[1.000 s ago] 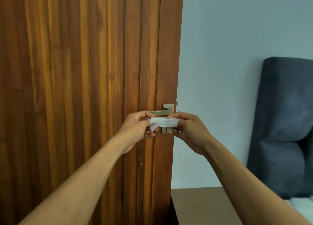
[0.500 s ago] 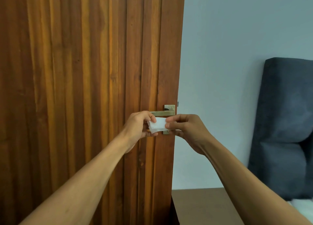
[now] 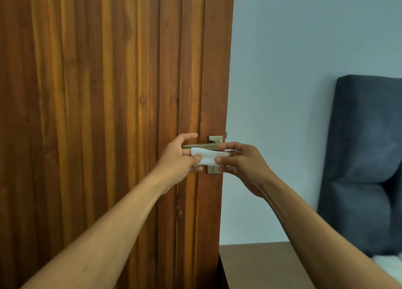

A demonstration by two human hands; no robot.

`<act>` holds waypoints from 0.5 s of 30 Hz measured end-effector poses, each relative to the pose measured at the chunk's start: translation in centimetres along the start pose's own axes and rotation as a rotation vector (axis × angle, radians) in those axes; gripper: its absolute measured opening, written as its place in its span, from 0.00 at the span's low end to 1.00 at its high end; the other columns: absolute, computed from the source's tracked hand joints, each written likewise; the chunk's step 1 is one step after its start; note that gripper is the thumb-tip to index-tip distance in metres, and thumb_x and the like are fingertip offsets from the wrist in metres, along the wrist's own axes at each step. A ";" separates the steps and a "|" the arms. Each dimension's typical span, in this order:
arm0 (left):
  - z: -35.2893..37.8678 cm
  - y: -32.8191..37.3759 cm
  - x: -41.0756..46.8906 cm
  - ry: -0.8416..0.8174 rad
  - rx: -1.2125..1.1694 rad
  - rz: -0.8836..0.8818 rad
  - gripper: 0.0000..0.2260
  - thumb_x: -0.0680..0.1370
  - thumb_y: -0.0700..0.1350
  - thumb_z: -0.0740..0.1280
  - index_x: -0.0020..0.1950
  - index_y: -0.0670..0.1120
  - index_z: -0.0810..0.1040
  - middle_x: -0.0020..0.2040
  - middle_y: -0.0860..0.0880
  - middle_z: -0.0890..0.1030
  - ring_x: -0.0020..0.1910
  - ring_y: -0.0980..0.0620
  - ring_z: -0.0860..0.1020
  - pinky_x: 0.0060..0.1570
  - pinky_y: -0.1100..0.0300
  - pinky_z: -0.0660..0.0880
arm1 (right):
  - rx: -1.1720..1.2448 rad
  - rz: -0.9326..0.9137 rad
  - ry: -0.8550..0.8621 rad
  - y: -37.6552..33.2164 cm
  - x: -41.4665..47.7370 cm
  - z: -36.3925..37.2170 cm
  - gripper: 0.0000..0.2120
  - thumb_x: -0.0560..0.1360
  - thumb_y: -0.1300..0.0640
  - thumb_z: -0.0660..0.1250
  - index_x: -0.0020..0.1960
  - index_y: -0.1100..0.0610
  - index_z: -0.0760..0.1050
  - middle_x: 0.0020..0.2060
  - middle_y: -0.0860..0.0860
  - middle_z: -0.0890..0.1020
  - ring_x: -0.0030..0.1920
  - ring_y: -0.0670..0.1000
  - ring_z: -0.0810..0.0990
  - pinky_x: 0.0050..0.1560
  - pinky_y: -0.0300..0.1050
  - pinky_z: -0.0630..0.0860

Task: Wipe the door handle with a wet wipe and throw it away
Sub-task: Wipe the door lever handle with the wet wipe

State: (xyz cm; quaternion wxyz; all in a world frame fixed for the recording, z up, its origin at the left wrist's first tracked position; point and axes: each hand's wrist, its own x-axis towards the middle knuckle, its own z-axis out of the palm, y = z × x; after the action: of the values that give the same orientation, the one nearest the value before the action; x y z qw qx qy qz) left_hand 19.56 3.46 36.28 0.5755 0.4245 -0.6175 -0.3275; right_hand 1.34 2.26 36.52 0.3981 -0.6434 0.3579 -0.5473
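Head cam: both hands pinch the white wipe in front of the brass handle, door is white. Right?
Not quite. The head view shows the door is brown wood, not white. The rest holds: left hand and right hand both pinch the white wipe before the brass handle.

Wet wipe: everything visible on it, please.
The wet wipe is a small white sheet, thin and soft-looking, stretched roughly flat between both hands. The left hand pinches its left edge, the right hand its right. It hangs just below the brass door handle, in front of the lock plate; contact with the handle cannot be told.
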 end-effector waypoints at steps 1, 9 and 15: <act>0.1 0.0 0.1 -0.001 0.003 -0.004 0.24 0.79 0.34 0.70 0.70 0.53 0.73 0.60 0.43 0.83 0.52 0.46 0.85 0.48 0.52 0.85 | -0.020 -0.001 -0.003 0.0 0.0 0.0 0.11 0.72 0.67 0.74 0.52 0.59 0.81 0.52 0.57 0.81 0.53 0.59 0.83 0.50 0.48 0.84; 0.5 -0.4 -0.2 0.017 0.080 0.052 0.09 0.81 0.41 0.69 0.61 0.47 0.82 0.57 0.46 0.84 0.53 0.48 0.85 0.47 0.53 0.85 | -0.143 0.005 -0.045 0.3 0.0 -0.1 0.08 0.77 0.59 0.69 0.54 0.60 0.82 0.52 0.55 0.82 0.53 0.55 0.82 0.53 0.47 0.83; 0.4 -0.3 -0.2 0.002 0.039 0.071 0.15 0.78 0.41 0.72 0.64 0.47 0.79 0.58 0.46 0.84 0.50 0.48 0.86 0.44 0.56 0.85 | -0.084 0.003 -0.018 0.5 -0.1 -0.1 0.09 0.79 0.57 0.68 0.55 0.62 0.81 0.50 0.56 0.84 0.48 0.55 0.86 0.50 0.47 0.84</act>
State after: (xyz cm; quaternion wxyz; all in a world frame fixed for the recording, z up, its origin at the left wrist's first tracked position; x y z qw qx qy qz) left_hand 19.21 3.45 35.86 0.5791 0.4138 -0.6377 -0.2945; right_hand 1.22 2.13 36.06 0.3747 -0.6641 0.3779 -0.5252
